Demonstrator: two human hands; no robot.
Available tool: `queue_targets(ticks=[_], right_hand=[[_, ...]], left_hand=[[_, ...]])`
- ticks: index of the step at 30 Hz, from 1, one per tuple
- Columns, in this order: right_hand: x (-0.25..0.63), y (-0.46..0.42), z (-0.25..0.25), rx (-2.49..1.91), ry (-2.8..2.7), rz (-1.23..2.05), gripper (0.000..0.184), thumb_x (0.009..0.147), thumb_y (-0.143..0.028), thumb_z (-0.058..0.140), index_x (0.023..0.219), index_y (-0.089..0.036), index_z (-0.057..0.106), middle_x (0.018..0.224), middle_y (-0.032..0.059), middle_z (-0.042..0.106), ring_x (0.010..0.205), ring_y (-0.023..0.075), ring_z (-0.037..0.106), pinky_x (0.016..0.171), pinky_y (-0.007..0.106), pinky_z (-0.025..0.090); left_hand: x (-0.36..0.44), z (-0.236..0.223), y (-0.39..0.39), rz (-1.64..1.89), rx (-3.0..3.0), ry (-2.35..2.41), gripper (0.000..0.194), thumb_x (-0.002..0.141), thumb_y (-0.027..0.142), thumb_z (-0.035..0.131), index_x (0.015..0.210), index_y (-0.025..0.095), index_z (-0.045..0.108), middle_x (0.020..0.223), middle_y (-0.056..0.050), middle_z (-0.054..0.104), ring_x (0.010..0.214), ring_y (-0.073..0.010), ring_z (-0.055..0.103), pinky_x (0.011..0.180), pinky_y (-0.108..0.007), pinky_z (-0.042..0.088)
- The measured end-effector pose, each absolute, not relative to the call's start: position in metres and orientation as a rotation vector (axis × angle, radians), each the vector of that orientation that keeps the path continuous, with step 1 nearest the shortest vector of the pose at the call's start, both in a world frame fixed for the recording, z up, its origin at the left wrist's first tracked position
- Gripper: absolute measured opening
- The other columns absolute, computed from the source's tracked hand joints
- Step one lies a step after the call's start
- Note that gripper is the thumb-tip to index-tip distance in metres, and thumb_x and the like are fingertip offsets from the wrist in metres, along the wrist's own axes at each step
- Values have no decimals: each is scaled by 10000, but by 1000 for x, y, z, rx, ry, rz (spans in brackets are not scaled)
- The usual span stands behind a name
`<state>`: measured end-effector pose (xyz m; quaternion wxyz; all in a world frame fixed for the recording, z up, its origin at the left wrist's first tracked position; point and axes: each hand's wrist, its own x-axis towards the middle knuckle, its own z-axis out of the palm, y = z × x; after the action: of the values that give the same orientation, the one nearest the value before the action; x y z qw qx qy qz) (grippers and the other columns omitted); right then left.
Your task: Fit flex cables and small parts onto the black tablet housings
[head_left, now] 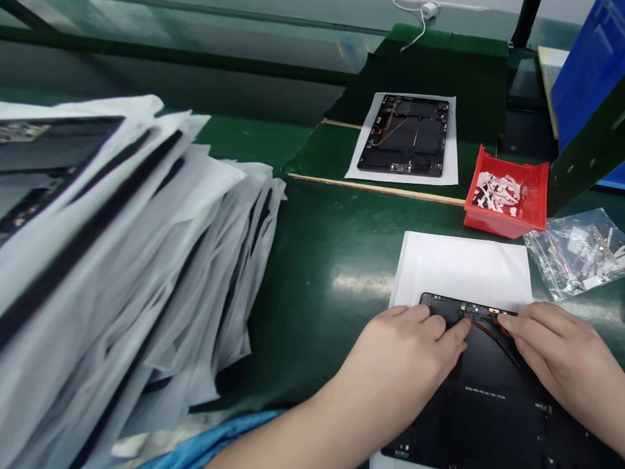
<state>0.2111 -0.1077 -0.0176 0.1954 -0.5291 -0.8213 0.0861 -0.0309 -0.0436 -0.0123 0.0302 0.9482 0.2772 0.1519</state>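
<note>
A black opened tablet housing (493, 417), with pale printed lettering, lies in front of me at the lower right. Along its top edge are small connectors, and a thin brown cable (498, 342) runs down across it. My left hand (410, 345) is closed over the upper left part, the index fingertip pressed at the upper end of that cable. Opposite it, my right hand (556, 335) is closed, its fingertips pinching at an orange flex cable (504, 327) near the top edge. The exact fingertip contacts are partly hidden.
White sheets (463, 267) lie under the housing. Behind them another opened tablet (407, 137) rests on white paper. A red bin (534, 195) holds small white pieces, beside a clear plastic bag (579, 254) of parts. Paper-interleaved panels (161, 260) pile up at left; a blue crate (590, 78) stands right.
</note>
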Motion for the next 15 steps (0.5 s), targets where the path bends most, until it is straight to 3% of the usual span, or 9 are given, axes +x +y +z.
queue_targets(ticks=[15], right_hand=[[213,-107,-18,-1494,-2299,285,218,1023,-124,471,1117,-196,654,869,47,662,775,191,647,687,327,541]], left_hand=[[-31,-12,-43,441,2917,845,203,912,271,696,1099,203,737,658,30,645,599,-180,591,536,-314,426]])
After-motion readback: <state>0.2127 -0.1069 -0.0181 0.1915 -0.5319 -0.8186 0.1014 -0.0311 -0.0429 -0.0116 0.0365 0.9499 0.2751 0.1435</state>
